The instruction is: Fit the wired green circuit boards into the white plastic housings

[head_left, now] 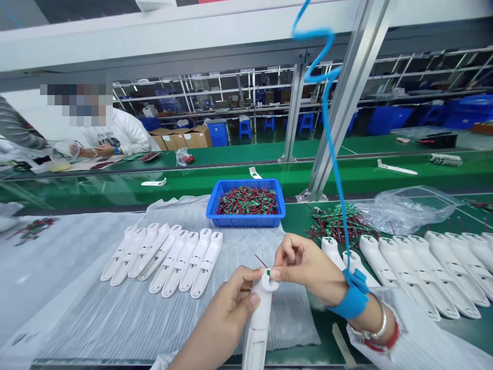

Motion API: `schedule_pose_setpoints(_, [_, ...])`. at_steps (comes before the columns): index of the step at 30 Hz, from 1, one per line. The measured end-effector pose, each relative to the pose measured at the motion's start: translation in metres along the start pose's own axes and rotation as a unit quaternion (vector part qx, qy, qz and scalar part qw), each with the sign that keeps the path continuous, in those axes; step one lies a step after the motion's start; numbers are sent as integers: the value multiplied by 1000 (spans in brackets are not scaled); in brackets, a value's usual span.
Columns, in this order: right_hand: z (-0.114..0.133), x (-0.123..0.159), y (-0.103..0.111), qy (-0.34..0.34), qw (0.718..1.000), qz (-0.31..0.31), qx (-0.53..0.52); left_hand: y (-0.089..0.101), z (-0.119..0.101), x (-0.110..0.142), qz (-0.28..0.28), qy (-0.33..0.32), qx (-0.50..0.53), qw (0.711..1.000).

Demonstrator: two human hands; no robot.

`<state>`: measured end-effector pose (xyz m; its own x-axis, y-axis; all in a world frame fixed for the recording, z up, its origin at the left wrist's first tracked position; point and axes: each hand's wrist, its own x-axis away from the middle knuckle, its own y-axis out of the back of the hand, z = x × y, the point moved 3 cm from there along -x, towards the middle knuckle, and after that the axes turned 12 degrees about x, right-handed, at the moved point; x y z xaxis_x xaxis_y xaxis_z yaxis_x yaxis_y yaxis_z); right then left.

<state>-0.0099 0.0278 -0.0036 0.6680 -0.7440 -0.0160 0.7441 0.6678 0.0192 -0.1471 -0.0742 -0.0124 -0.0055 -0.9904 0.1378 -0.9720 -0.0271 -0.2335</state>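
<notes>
My left hand (227, 308) is wrapped round a long white plastic housing (259, 324), holding it upright over the foam sheet (115, 308). My right hand (304, 264), wearing a blue wrist strap (352, 298) on a coiled blue cord (327, 103), pinches a small green circuit board with red wires (267, 268) at the housing's top end. A blue tray (246, 203) full of such wired boards stands just beyond my hands.
A row of white housings (169, 259) lies left of my hands, another row (423, 267) to the right. Loose wired boards (335, 223) and a clear plastic bag (404, 208) lie at the right. Across the green belt (231, 180) another person (111, 136) sits working.
</notes>
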Motion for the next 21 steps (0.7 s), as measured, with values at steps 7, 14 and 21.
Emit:
schedule_pose_setpoints(7, [4, 12, -14, 18, 991, 124, -38, 9, -3, 13, -10, -22, -82, 996])
schedule_pose_setpoints(14, [-8, 31, -12, 68, 995, -49, 49, -1, 32, 3, 98, -18, 100, 990])
schedule_pose_setpoints(21, [10, 22, 12, -38, 998, -40, 20, 23, 7, -6, -4, -37, -225, 974])
